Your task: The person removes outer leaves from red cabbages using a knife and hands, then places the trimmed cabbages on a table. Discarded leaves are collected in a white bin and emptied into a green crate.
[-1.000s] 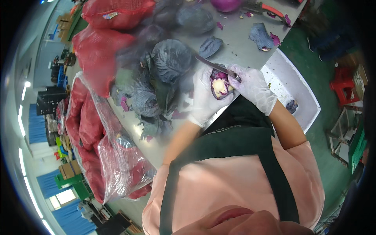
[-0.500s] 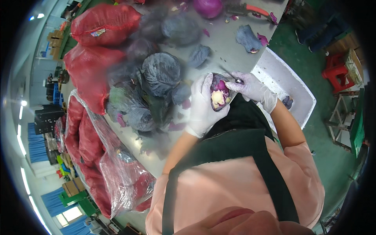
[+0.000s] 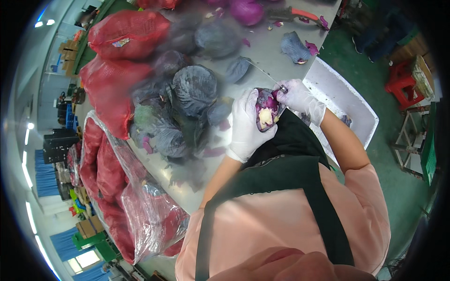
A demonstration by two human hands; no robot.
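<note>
In my gloved left hand is a red cabbage, its pale cut stem end facing me. My left fingers wrap round its left side and underside. A thin-bladed knife is gripped in my gloved right hand, which rests close against the cabbage's right side. The blade points away to the upper left, clear of the cabbage, above the metal table. Left of my hands lie several unpeeled red cabbages with dark outer leaves.
Red mesh sacks line the left side, some under clear plastic wrap. A peeled purple cabbage, a red-handled tool and loose leaves lie farther back. A white bin stands at right, near a red stool.
My right hand has shifted slightly up and left. The knife blade, smeared before, now shows sharply and points to the upper left. My left hand still holds the cabbage.
</note>
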